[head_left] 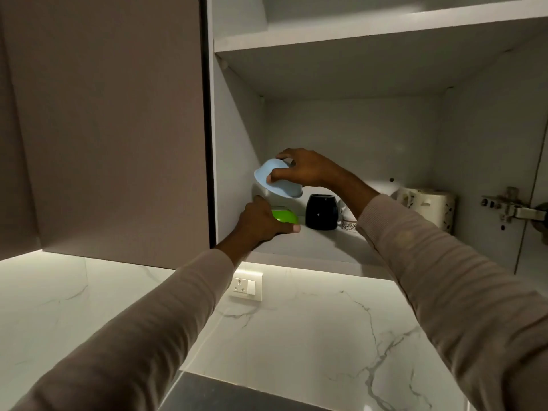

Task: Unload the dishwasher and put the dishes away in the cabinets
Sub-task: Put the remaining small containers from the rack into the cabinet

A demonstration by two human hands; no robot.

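right hand (305, 170) grips tilted blue bowl (275, 179) just above green bowl (284, 216), which left hand (261, 223) holds on shelf (311, 241).

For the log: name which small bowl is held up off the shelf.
The light blue plastic bowl, upside down and tilted in the right hand; the bright green bowl sits low under the left hand.
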